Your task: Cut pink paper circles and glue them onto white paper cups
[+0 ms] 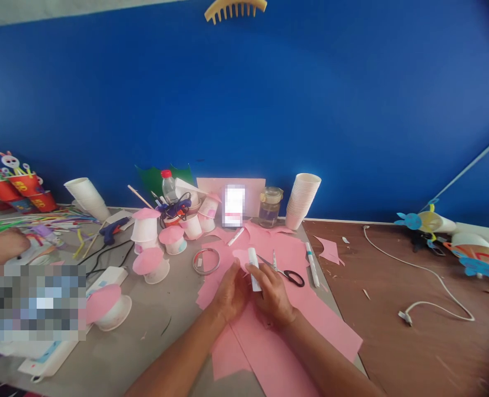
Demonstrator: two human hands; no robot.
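Observation:
My right hand (274, 295) is closed around a white glue stick (254, 268), held upright over pink paper sheets (269, 336). My left hand (228, 295) pinches a small pink paper cutout (242, 258) right beside the stick's tip. Both hands rest on the pink sheets near the table's middle. Black-handled scissors (288, 273) lie just to the right of my right hand, and a white marker (312, 263) lies beyond them.
White cups topped with pink paper (151, 264) stand to the left, near a tape roll (206, 261) and a blue glue gun (112, 229). A cup stack (302, 201) and a jar (270, 207) sit at the back. A white cable (426, 286) crosses the brown surface. Another person's hand (2, 245) is far left.

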